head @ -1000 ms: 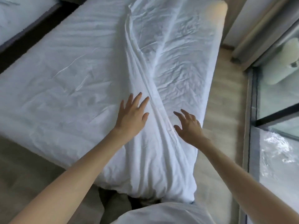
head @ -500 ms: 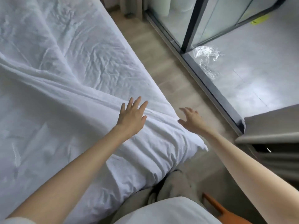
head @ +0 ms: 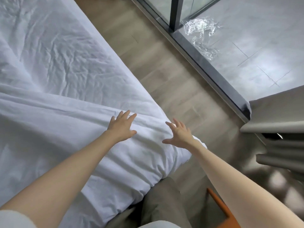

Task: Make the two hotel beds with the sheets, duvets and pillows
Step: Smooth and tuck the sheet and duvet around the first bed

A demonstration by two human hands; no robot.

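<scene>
Left hand flat, fingers straight, pressing the white duvet near the corner of the bed; right hand spread open at its edge, gripping nothing

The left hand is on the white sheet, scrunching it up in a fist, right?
Not a fist. The left hand is on the white sheet, but its fingers lie straight and spread, gripping nothing, as the head view shows.

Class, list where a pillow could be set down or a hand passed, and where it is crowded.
Free: the wrinkled sheet beyond the fold; the floor strip between bed and door track. Crowded: the bed corner by left hand and right hand.
</scene>
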